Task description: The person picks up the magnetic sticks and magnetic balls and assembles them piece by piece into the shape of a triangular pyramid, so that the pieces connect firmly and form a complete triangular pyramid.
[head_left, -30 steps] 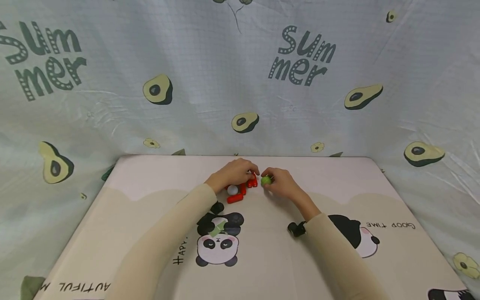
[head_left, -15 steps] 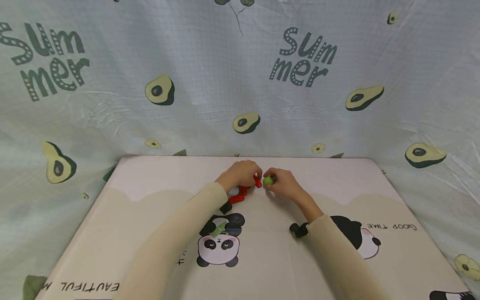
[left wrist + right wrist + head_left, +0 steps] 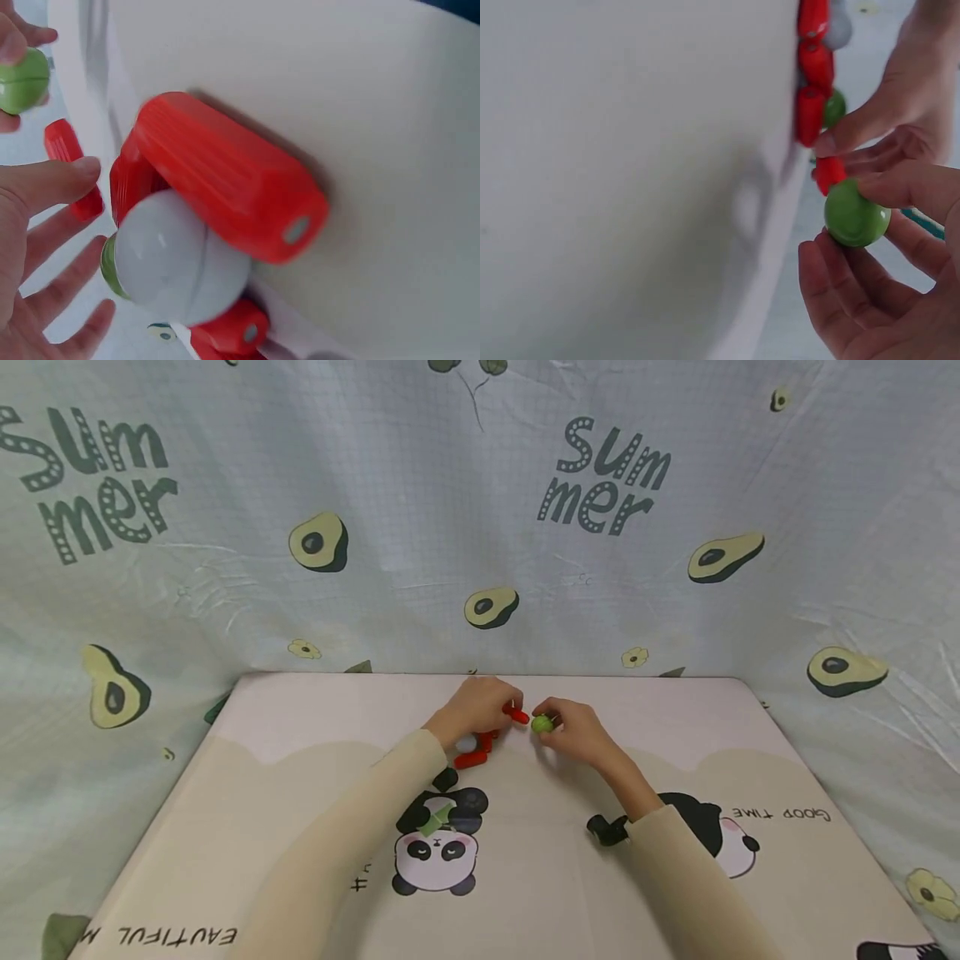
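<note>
The right hand (image 3: 576, 732) pinches the green ball (image 3: 542, 724) with thumb and fingers. Just left of this ball, the left hand (image 3: 480, 703) pinches a red piece (image 3: 519, 716), whose long axis points toward the ball, without touching.

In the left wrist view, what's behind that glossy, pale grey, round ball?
Behind the pale grey ball, a curved sliver of a glossy, rounded green piece shows at picture left. The rest of it is covered, as is anything directly behind the ball's middle.
</note>
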Demonstrator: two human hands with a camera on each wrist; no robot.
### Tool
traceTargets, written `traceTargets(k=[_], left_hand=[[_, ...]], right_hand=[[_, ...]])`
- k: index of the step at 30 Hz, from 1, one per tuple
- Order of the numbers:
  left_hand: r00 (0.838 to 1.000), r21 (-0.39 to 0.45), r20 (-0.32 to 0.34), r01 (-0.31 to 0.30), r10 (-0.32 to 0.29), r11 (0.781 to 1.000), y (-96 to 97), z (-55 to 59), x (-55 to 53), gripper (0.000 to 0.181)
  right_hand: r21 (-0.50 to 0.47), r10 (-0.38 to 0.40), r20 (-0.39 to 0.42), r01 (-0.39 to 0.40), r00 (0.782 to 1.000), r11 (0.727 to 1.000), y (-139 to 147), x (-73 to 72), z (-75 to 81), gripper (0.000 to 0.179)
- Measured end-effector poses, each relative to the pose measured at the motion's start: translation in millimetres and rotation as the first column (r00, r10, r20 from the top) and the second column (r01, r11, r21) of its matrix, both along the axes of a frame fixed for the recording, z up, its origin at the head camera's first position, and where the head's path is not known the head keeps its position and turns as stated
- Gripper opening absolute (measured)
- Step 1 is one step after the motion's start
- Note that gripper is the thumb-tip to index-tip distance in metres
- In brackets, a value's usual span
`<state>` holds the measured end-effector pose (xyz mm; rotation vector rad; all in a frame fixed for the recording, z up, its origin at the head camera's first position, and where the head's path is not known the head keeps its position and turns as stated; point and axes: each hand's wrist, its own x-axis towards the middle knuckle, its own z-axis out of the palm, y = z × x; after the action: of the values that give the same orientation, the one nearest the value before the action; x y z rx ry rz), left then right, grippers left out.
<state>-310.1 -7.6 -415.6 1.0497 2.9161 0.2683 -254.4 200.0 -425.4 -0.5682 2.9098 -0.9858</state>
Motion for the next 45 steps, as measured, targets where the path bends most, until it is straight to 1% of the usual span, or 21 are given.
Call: traceTargets(k=[3, 6, 9, 11, 13, 16, 19, 20, 22, 25, 28, 30, 31, 33, 34, 36, 37, 38, 39, 43, 45], left_hand=[[1.000, 0.044, -0.012, -0.004, 0.004, 0.999, -7.7, 2.2, 3.6, 0.018], [1.000, 0.103, -0.002, -0.025, 0.026, 0.994, -17.2, 3.5, 8.6, 0.019], [0.998, 0.184, 0.039, -0.054, 0.048, 0.981, -27.3, 4.8, 15.9, 0.021], [0.995, 0.244, 0.079, -0.076, 0.058, 0.967, -34.3, 6.1, 23.3, 0.023], [0.992, 0.302, 0.110, -0.087, 0.056, 0.949, -41.5, 7.1, 32.5, 0.025], [0.992, 0.359, 0.111, -0.096, 0.059, 0.929, -51.7, 5.2, 49.1, 0.025], [0.993, 0.400, 0.095, -0.097, 0.064, 0.911, -60.5, -0.7, 67.4, 0.023], [0.992, 0.414, 0.101, -0.107, 0.071, 0.904, -63.1, -3.4, 73.6, 0.022], [0.988, 0.454, 0.132, -0.130, 0.078, 0.882, -68.6, -8.9, 86.0, 0.019], [0.970, 0.521, 0.228, -0.193, 0.082, 0.831, -76.3, -17.0, 103.3, 0.017], [0.941, 0.587, 0.329, -0.268, 0.078, 0.764, -82.1, -23.2, 118.5, 0.020], [0.918, 0.616, 0.388, -0.323, 0.080, 0.718, -84.4, -24.9, 127.4, 0.024], [0.904, 0.630, 0.419, -0.354, 0.081, 0.691, -85.4, -25.6, 131.8, 0.025], [0.871, 0.644, 0.484, -0.421, 0.086, 0.638, -87.4, -27.7, 139.0, 0.026], [0.857, 0.648, 0.508, -0.446, 0.086, 0.617, -88.2, -28.5, 142.3, 0.027], [0.831, 0.651, 0.551, -0.483, 0.073, 0.586, -89.3, -30.2, 148.3, 0.027], [0.824, 0.654, 0.563, -0.491, 0.063, 0.575, -89.5, -31.3, 150.6, 0.027], [0.822, 0.660, 0.568, -0.491, 0.051, 0.568, -89.7, -32.2, 152.7, 0.027], [0.816, 0.665, 0.577, -0.495, 0.037, 0.559, -89.4, -32.9, 154.5, 0.027], [0.802, 0.671, 0.598, -0.498, -0.002, 0.549, -87.6, -35.0, 159.5, 0.027], [0.788, 0.664, 0.615, -0.512, -0.009, 0.544, -86.8, -35.4, 161.1, 0.027]], right_hand=[[-0.022, 0.009, -0.010, -0.010, 1.000, 1.000, 0.9, 9.4, 3.7, 0.029], [-0.047, 0.021, -0.005, -0.021, 1.000, 0.999, 1.1, 20.6, 8.0, 0.028], [-0.064, 0.044, -0.006, -0.044, 0.999, 0.997, 0.9, 32.4, 11.3, 0.028], [-0.076, 0.050, -0.004, -0.050, 0.999, 0.996, 0.8, 39.7, 11.4, 0.028], [-0.087, 0.051, 0.003, -0.051, 0.999, 0.995, 0.4, 46.9, 10.4, 0.028], [-0.104, 0.048, 0.023, -0.045, 0.999, 0.994, -0.4, 57.0, 6.5, 0.028], [-0.121, 0.059, 0.041, -0.054, 0.997, 0.991, -1.5, 66.7, 1.8, 0.028], [-0.126, 0.064, 0.044, -0.058, 0.997, 0.990, -1.9, 69.8, 0.2, 0.028], [-0.135, 0.075, 0.052, -0.068, 0.996, 0.989, -2.8, 75.5, -2.7, 0.028], [-0.140, 0.101, 0.055, -0.092, 0.993, 0.986, -4.5, 84.2, -5.8, 0.029], [-0.137, 0.128, 0.054, -0.119, 0.990, 0.983, -7.2, 92.1, -7.5, 0.029], [-0.133, 0.146, 0.055, -0.137, 0.988, 0.982, -9.6, 96.3, -8.3, 0.028], [-0.131, 0.152, 0.057, -0.143, 0.987, 0.981, -11.5, 98.1, -8.8, 0.028], [-0.130, 0.159, 0.065, -0.150, 0.985, 0.980, -14.6, 100.1, -10.5, 0.028], [-0.133, 0.164, 0.070, -0.154, 0.984, 0.979, -16.1, 100.9, -11.3, 0.028], [-0.139, 0.165, 0.084, -0.153, 0.983, 0.978, -19.0, 102.4, -12.4, 0.028], [-0.141, 0.165, 0.089, -0.152, 0.982, 0.978, -20.2, 103.1, -12.8, 0.029], [-0.145, 0.167, 0.094, -0.152, 0.982, 0.978, -21.2, 103.6, -13.1, 0.029], [-0.149, 0.165, 0.100, -0.150, 0.981, 0.977, -22.2, 104.1, -13.2, 0.029], [-0.180, 0.156, 0.128, -0.131, 0.979, 0.975, -24.0, 106.0, -12.9, 0.029], [-0.208, 0.145, 0.158, -0.110, 0.977, 0.972, -24.6, 106.6, -13.0, 0.030]])
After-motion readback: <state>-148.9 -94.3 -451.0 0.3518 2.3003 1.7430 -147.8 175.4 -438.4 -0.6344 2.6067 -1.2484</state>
